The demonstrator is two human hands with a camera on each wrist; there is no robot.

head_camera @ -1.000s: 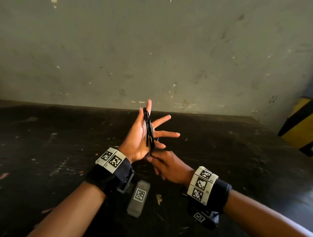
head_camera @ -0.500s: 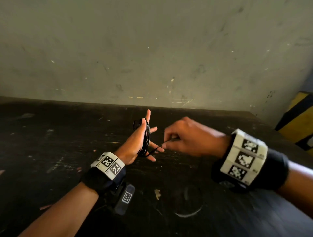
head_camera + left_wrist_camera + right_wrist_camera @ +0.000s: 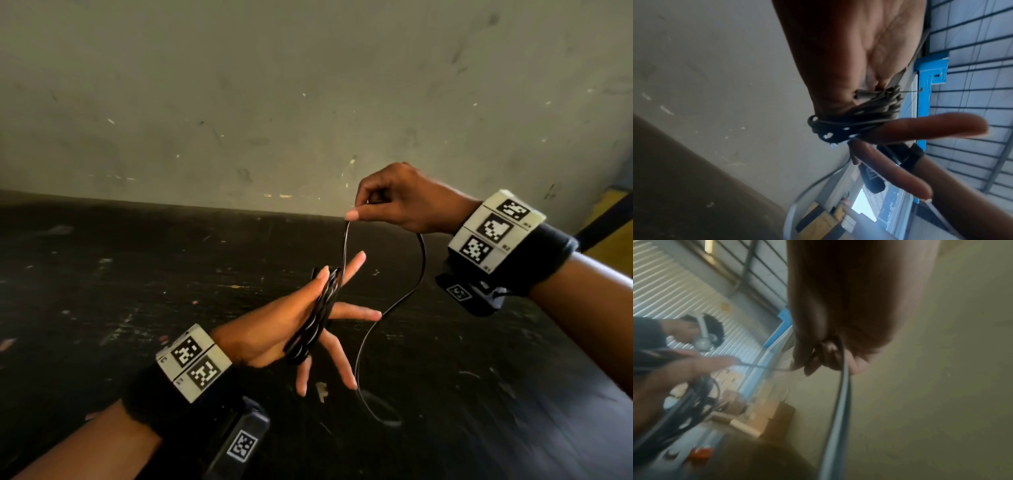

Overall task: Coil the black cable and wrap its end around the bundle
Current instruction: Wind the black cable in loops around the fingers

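Two hands: left hand (image 3: 274, 329) spread (coil-wrapped), right hand (image 3: 400, 202) pinching black cable (image 3: 416, 274) above table (image 3: 102, 291).

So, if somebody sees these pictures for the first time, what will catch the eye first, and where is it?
Probably the left hand in the middle of the head view, fingers spread, with the black cable coiled in many turns around it. Next, the right hand, raised higher to the right, pinches the loose strand, which hangs in a long curve down to the dark table. Both wrists carry bands with black-and-white markers.
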